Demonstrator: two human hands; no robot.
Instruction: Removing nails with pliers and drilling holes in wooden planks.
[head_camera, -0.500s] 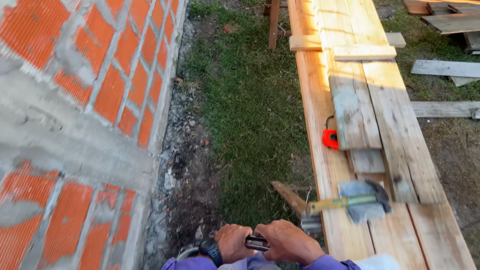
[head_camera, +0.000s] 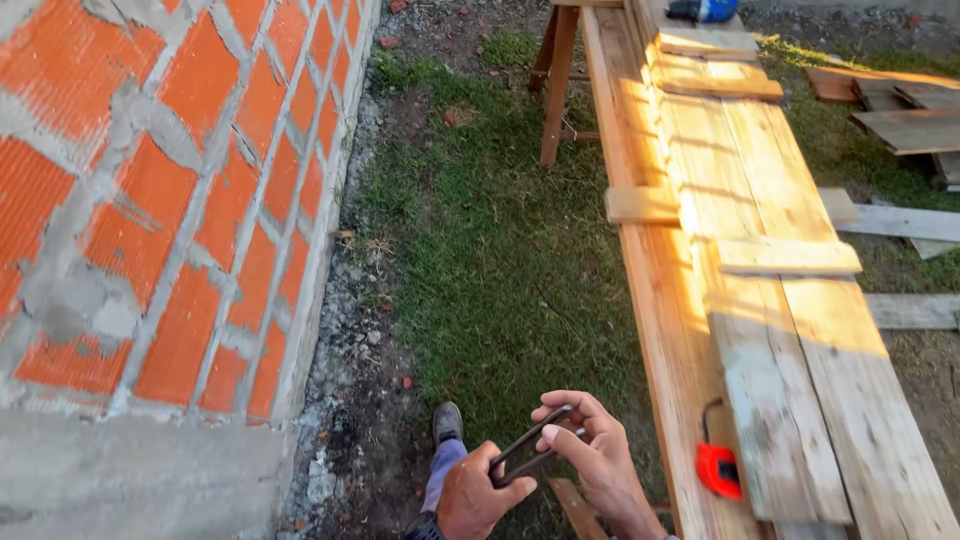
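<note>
Outdoor yard, warm low sunlight. Orange brick wall (head_camera: 170, 200) with grey mortar on left, concrete base below. Strip of gravel and dirt (head_camera: 345, 400) along wall, then grass (head_camera: 480, 260). Long plank counter (head_camera: 770, 330) on right, wooden trestle leg (head_camera: 557, 85) at far end. Loose boards (head_camera: 905, 125) lie on ground beyond.

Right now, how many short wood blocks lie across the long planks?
3: one at the left edge mid-bench, one just nearer, one farther up in sunlight. More may sit beyond the frame.

Dark metal bar (head_camera: 528, 448), rough wooden planks (head_camera: 790, 200)
</note>
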